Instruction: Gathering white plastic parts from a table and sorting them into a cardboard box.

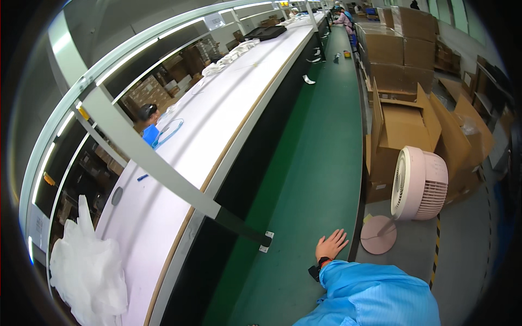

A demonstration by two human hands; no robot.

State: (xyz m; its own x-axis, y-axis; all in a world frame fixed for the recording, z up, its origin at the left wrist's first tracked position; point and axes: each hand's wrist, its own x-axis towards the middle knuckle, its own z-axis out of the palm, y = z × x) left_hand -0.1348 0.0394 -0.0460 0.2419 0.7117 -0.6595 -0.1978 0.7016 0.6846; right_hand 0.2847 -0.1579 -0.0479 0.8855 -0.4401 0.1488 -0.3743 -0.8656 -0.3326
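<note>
My right hand (331, 245) lies flat on the green conveyor belt (321, 163), near its right edge. The fingers are stretched out and point away from me, with nothing held. A dark band circles the wrist, below which a loose blue sleeve (375, 296) covers the forearm. Just right of the hand, beyond the belt edge, stands a pink fan (408, 185) on a round base (379, 235). My left hand is out of the picture.
A long white worktable (217, 108) runs along the left, with a metal post (147, 157) across the view. White bags (89, 266) lie at its near end. Cardboard boxes (399, 125) stand on the right. Small items (309, 80) lie farther up the belt, with people (343, 20) beyond.
</note>
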